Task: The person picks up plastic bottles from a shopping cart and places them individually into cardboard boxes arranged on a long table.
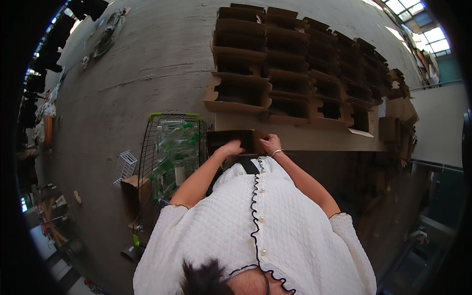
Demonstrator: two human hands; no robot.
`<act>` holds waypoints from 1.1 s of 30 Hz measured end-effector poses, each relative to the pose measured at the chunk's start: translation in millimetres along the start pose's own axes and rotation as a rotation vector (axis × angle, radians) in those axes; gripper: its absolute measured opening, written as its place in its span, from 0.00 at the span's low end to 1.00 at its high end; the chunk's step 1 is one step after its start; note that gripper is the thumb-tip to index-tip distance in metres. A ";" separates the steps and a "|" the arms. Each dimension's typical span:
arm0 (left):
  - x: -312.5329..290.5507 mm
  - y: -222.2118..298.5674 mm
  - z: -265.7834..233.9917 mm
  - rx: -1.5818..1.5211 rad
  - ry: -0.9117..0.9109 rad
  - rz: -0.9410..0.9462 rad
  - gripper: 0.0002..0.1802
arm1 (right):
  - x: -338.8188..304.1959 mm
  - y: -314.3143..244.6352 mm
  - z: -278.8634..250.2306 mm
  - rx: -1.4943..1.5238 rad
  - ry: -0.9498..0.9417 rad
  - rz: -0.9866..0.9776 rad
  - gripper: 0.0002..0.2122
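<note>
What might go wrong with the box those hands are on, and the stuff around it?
The left hand is at the opening of the box, so a cardboard edge might scratch it. The left forearm is beside the wire cart, so it might bump it. The other boxes stand in close rows, so one knock could perhaps shift several.

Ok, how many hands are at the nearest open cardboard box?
2. The left hand is at the near side of the open cardboard box, the right hand at its right end. Some left fingertips are hard to make out.
</note>
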State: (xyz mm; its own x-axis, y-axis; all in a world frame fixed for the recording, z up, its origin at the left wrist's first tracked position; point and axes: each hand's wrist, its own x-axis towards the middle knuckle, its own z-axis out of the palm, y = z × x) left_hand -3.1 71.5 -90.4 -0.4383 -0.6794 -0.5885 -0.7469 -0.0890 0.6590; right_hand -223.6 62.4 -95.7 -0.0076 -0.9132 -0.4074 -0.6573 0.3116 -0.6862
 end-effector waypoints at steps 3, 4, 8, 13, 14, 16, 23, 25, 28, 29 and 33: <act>-66.5 28.2 -4.2 -0.222 0.551 0.435 0.15 | -7.1 -43.3 -17.0 -0.033 -0.166 0.105 0.16; -101.3 57.5 -23.1 -0.385 0.601 0.424 0.12 | -6.6 -47.7 -16.3 -0.052 -0.172 0.103 0.17; -158.3 32.3 -28.4 -0.450 1.072 0.175 0.12 | 7.8 -64.6 0.7 -0.357 -0.242 0.033 0.18; -110.6 -96.2 12.4 -1.041 0.971 -0.146 0.16 | -0.4 -84.9 9.0 -0.381 -0.183 0.037 0.19; -91.3 -120.3 21.1 -1.162 0.867 -0.118 0.19 | -3.0 -83.8 6.4 -0.369 -0.177 -0.002 0.19; -57.2 -157.6 33.7 -1.389 0.646 -0.057 0.28 | -6.9 -79.0 1.4 -0.365 -0.190 -0.035 0.19; -28.1 -139.5 23.4 -1.477 0.417 -0.116 0.31 | -38.7 -37.1 12.8 -0.344 -0.133 -0.004 0.20; -20.4 -150.0 31.0 -1.433 0.425 -0.137 0.30 | -50.7 -29.6 13.6 -0.319 -0.080 -0.049 0.21; -48.6 -94.1 10.6 -1.423 0.378 -0.207 0.27 | -69.2 -7.5 8.8 -0.211 -0.038 -0.026 0.22; -51.1 -92.7 10.7 -1.402 0.398 -0.288 0.26 | -74.0 -13.7 5.3 -0.210 -0.047 0.020 0.28; -60.6 -87.0 20.0 -1.523 0.341 -0.133 0.23 | -81.7 -7.2 -11.9 -0.175 -0.033 -0.038 0.24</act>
State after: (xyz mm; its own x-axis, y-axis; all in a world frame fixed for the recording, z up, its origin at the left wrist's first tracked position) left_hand 78.4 135.0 -121.4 -0.1264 -0.7147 -0.6879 0.5120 -0.6409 0.5719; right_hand -227.2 131.6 -50.3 0.0426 -0.9133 -0.4050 -0.7776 0.2242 -0.5875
